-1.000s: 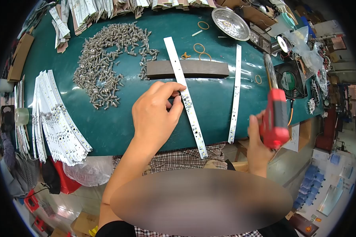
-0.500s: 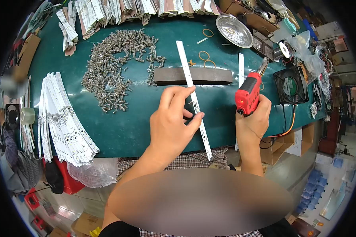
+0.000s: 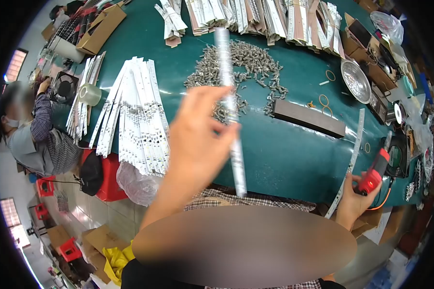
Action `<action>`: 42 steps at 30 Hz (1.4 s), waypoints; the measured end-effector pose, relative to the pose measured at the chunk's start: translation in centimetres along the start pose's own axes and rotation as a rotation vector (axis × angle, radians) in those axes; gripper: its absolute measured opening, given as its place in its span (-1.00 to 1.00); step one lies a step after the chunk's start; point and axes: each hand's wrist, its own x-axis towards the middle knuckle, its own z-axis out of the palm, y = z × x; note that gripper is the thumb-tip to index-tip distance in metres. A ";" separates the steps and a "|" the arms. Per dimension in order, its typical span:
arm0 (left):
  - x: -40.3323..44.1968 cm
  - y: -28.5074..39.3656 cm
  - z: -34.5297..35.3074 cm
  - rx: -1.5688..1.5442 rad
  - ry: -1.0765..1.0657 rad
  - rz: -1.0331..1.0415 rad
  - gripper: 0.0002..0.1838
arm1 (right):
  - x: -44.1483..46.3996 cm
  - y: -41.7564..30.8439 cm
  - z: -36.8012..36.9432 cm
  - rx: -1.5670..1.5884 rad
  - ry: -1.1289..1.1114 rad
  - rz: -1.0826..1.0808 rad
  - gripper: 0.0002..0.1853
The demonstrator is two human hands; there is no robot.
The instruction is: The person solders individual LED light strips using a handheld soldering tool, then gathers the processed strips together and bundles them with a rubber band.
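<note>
My left hand point(image 3: 200, 127) is closed on a white LED strip point(image 3: 225, 62), a narrow circuit board held nearly upright and blurred by motion. It hangs over the green table in front of a pile of small metal parts point(image 3: 258, 60). To the right, my right hand point(image 3: 353, 204) grips a red and black soldering gun point(image 3: 373, 174), its tip pointing away from me. Beside that hand another white strip point(image 3: 356, 149) lies across the table edge. On the left a fanned stack of LED strips point(image 3: 142, 106) rests on the table.
A dark bar point(image 3: 308, 118) lies mid-table, with rubber bands point(image 3: 323, 100) past it. Toward the back right stand a metal dish point(image 3: 356, 82), a solder spool point(image 3: 398, 113) and a small fan point(image 3: 398, 154). Bundled strips point(image 3: 270, 19) line the back. A co-worker point(image 3: 33, 130) sits at left.
The view has swung left. My left hand has carried the LED strip leftward, away from the dark bar toward the fanned stack. My right hand still holds the soldering gun.
</note>
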 end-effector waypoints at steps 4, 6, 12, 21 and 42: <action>1.6 -5.2 -6.6 0.155 0.099 -0.102 -0.43 | -0.5 -0.1 -1.1 0.101 0.010 -0.005 -0.43; 2.3 -7.4 -8.7 0.155 0.108 -0.156 -0.42 | -0.7 -0.9 -1.1 0.106 0.009 -0.032 -0.49; 3.0 -10.8 -11.1 0.043 0.056 -0.300 -0.41 | -1.8 -3.4 -1.2 0.135 -0.066 0.008 -0.48; 2.2 -11.8 -11.2 0.467 0.158 -0.176 -0.37 | -2.1 -2.9 -1.5 0.185 -0.123 -0.009 -0.46; 7.1 -3.8 7.0 0.574 0.111 0.056 -0.91 | -3.0 -5.8 -1.6 0.296 -0.244 0.195 -0.45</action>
